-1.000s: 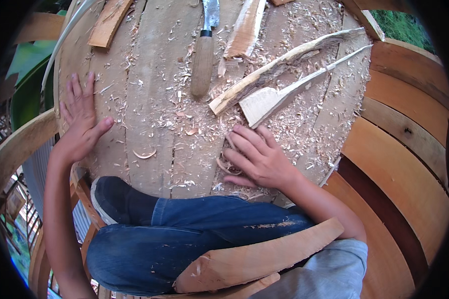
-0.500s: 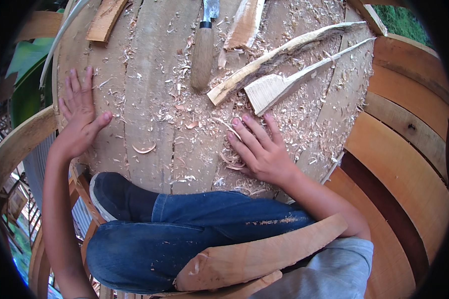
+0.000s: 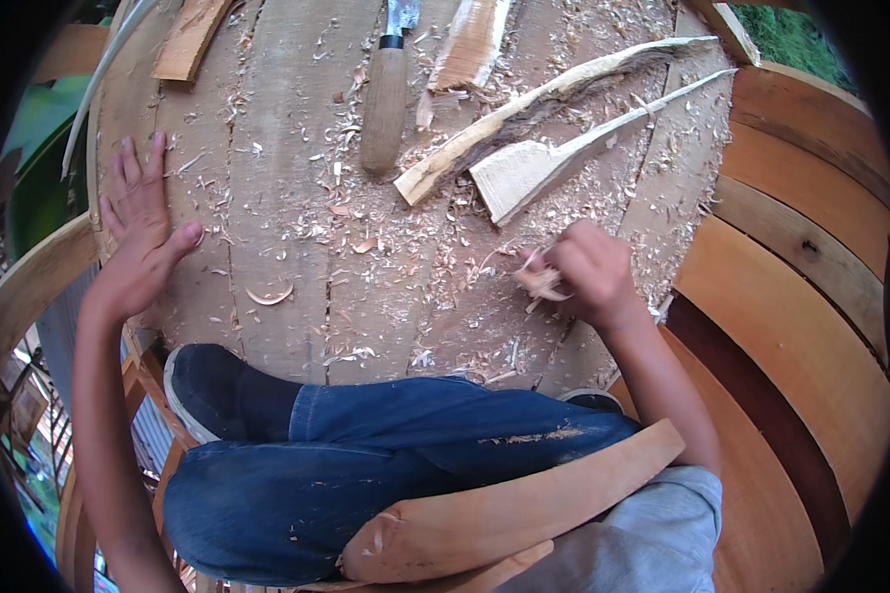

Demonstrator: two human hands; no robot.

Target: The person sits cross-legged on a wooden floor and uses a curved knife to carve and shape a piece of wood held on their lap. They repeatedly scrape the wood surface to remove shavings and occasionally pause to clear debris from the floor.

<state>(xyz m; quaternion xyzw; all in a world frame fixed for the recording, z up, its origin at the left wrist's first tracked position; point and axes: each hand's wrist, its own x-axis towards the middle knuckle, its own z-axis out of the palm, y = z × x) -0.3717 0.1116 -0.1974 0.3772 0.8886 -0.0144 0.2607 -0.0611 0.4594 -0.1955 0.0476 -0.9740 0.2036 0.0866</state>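
My left hand (image 3: 140,219) lies flat on the plank floor (image 3: 277,178) at the left, fingers spread and holding nothing. Lifted a little over the planks at the right, my right hand (image 3: 591,275) is closed around a small bunch of curled wood shavings (image 3: 540,284); some poke out between thumb and fingers. Just beyond it lies a pale wood piece (image 3: 519,176) with a broad end and a long thin tail. Beside that rests a rough-edged wood strip (image 3: 524,114). A wood-handled blade tool (image 3: 383,114) lies farther off, its blade partly cut off by the top edge.
Loose shavings are scattered over the planks. Two cut wood pieces, a flat offcut (image 3: 190,40) and a chipped block (image 3: 471,44), lie at the far side. Curved board siding (image 3: 781,296) rises at the right. A curved wooden piece (image 3: 514,504) rests by my bent legs (image 3: 366,435).
My right hand has risen off the planks and moved right, closing around some shavings. The left hand stays flat in place. The view has shifted slightly.
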